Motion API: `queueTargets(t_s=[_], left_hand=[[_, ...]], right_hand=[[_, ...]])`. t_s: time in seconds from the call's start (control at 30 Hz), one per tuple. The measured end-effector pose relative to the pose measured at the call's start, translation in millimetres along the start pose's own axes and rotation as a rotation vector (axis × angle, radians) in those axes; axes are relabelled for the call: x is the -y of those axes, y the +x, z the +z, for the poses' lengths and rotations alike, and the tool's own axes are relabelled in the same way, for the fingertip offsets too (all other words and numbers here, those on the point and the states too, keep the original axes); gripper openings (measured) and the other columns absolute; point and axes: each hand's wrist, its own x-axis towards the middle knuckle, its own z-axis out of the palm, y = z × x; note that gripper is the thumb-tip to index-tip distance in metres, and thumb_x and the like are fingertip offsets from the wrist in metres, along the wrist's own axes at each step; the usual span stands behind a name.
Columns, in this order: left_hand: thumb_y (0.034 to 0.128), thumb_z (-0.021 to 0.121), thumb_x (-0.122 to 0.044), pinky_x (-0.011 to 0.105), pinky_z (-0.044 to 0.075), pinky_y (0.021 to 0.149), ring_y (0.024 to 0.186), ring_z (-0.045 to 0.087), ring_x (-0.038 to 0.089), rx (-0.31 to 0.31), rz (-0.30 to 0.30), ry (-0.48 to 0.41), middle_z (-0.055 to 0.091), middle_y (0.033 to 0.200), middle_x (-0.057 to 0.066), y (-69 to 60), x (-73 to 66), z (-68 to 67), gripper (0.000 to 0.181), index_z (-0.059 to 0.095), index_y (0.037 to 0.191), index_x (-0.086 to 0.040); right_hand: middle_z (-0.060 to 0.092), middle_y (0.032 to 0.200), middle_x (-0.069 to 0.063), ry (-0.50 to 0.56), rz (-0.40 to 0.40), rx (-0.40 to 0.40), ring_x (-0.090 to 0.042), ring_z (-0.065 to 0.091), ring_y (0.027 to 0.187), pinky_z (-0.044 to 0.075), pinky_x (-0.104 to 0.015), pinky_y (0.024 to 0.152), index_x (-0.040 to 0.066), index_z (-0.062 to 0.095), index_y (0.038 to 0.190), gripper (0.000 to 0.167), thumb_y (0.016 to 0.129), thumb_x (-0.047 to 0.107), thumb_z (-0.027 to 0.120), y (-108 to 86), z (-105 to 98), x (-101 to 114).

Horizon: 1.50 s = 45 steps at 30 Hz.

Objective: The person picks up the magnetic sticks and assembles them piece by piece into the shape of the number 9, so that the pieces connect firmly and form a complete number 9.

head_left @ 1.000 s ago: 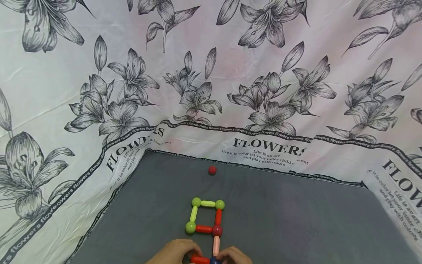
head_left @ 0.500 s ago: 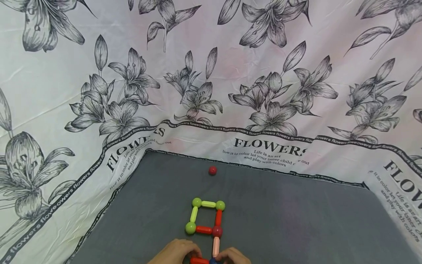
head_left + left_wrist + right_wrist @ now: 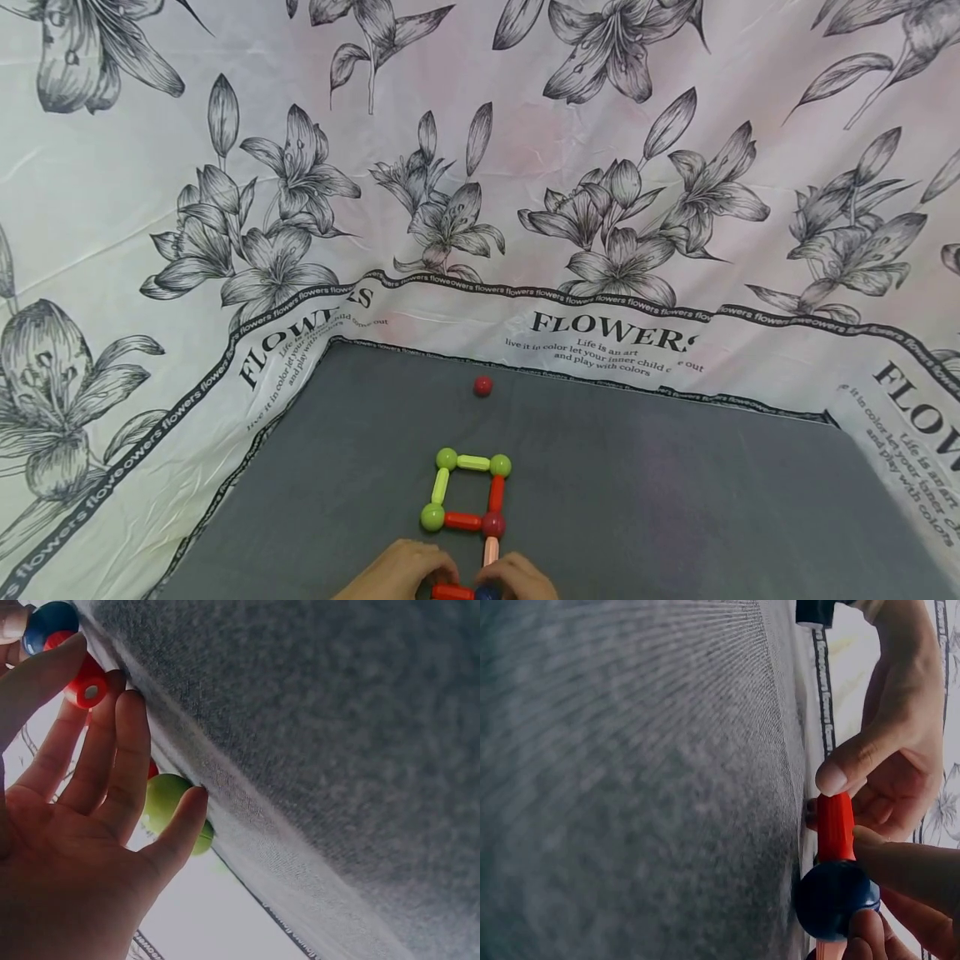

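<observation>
In the head view my left hand (image 3: pixel 408 571) is at the bottom edge, pinching a red rod (image 3: pixel 834 825) between thumb and fingers. The left wrist view shows that rod's free end (image 3: pixel 91 691) facing out. My right hand (image 3: pixel 519 577) grips a dark blue ball (image 3: pixel 832 904), which touches the rod's other end; one finger reaches the rod too. A pink rod (image 3: pixel 491 550) runs from the blue ball's side to a dark red ball (image 3: pixel 492 524). That ball is a corner of a square of rods and balls, with a lime rod (image 3: pixel 440 487) and a green ball (image 3: pixel 432 517).
A loose red ball (image 3: pixel 483 386) lies farther back on the dark grey table cloth (image 3: pixel 675 492). Flower-printed white fabric (image 3: pixel 465 208) stands around the table's back and sides. The square's other red rods (image 3: pixel 462 521) lie flat beyond my hands.
My right hand has shifted slightly left and forward and covers more of the pink rod and blue ball. The left hand still pinches the red rod; the square has stayed put.
</observation>
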Motion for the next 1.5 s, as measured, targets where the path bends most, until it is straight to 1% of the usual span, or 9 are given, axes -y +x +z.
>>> queueTargets(t_s=[0.2,0.33,0.43,0.6,0.7,0.9,1.1,1.27,1.5], left_hand=[[0.0883,0.076,-0.033,0.018,0.049,0.072,0.079,0.056,-0.011,0.022,-0.017,0.022,0.071,0.091,-0.012,1.0,2.4,-2.0,0.023,0.074,0.105,-0.017],[0.0879,0.077,-0.032,0.017,0.050,0.072,0.081,0.057,-0.010,0.024,-0.003,-0.004,0.071,0.092,-0.012,0.1,3.8,-5.5,0.023,0.073,0.105,-0.018],[0.0876,0.077,-0.024,0.017,0.051,0.073,0.083,0.059,-0.008,0.011,-0.011,-0.036,0.071,0.093,-0.013,-0.7,1.9,-9.8,0.018,0.073,0.104,-0.019],[0.0875,0.077,-0.019,0.023,0.053,0.079,0.088,0.060,-0.004,-0.002,-0.111,-0.104,0.069,0.100,-0.013,4.2,-9.1,-27.3,0.020,0.072,0.107,-0.022],[0.0909,0.074,-0.023,0.026,0.053,0.082,0.092,0.061,0.001,-0.035,-0.119,-0.103,0.070,0.103,-0.008,12.0,-14.6,-43.1,0.019,0.071,0.109,-0.021],[0.0959,0.069,-0.021,0.035,0.055,0.084,0.095,0.064,0.005,-0.186,-0.097,0.020,0.071,0.106,-0.003,33.7,-13.0,-73.2,0.017,0.070,0.112,-0.018],[0.0966,0.066,-0.014,0.038,0.056,0.080,0.091,0.064,0.007,-0.362,-0.086,0.133,0.070,0.102,-0.006,66.6,3.7,-89.6,0.018,0.069,0.115,-0.016],[0.0953,0.068,-0.015,0.035,0.054,0.079,0.091,0.066,0.011,-0.407,-0.097,0.165,0.071,0.100,-0.003,95.5,25.5,-97.0,0.022,0.068,0.117,-0.012],[0.0952,0.069,-0.016,0.033,0.052,0.079,0.090,0.065,0.014,-0.386,-0.128,0.150,0.071,0.098,0.001,135.3,39.2,-106.9,0.027,0.066,0.121,-0.008]], right_hand=[[0.064,0.098,-0.013,-0.040,-0.047,-0.018,0.010,0.045,0.080,0.044,-0.018,0.062,0.002,0.070,0.106,0.023,0.094,0.021,0.068,3.4,5.1,5.6],[0.068,0.098,-0.007,-0.132,-0.098,-0.014,0.011,0.046,0.082,0.043,-0.016,0.064,0.005,0.071,0.106,0.022,0.094,0.024,0.068,6.2,8.4,5.4],[0.069,0.097,-0.003,-0.177,-0.091,0.004,0.012,0.048,0.082,0.044,-0.016,0.067,0.008,0.071,0.105,0.022,0.094,0.026,0.068,8.1,9.2,6.0],[0.068,0.095,0.004,-0.199,-0.077,-0.003,0.012,0.051,0.082,0.047,-0.018,0.068,0.012,0.072,0.104,0.023,0.094,0.032,0.068,7.3,9.9,8.2],[0.068,0.094,0.007,-0.216,-0.082,0.003,0.012,0.052,0.081,0.048,-0.018,0.067,0.013,0.072,0.105,0.025,0.095,0.035,0.068,6.9,9.7,9.1],[0.068,0.096,0.007,-0.283,-0.083,0.053,0.011,0.054,0.083,0.049,-0.017,0.070,0.013,0.071,0.106,0.029,0.095,0.039,0.067,10.8,7.9,12.8],[0.068,0.092,0.007,-0.306,-0.080,0.038,0.012,0.052,0.078,0.047,-0.015,0.067,0.012,0.072,0.104,0.030,0.093,0.040,0.069,12.8,11.1,13.4],[0.068,0.092,0.009,-0.292,-0.027,0.050,0.013,0.052,0.078,0.048,-0.015,0.068,0.013,0.074,0.105,0.030,0.093,0.040,0.070,13.5,13.3,15.7],[0.064,0.094,0.014,-0.258,0.116,0.082,0.010,0.050,0.078,0.049,-0.020,0.071,0.018,0.073,0.104,0.026,0.092,0.040,0.069,12.9,11.6,19.9]])
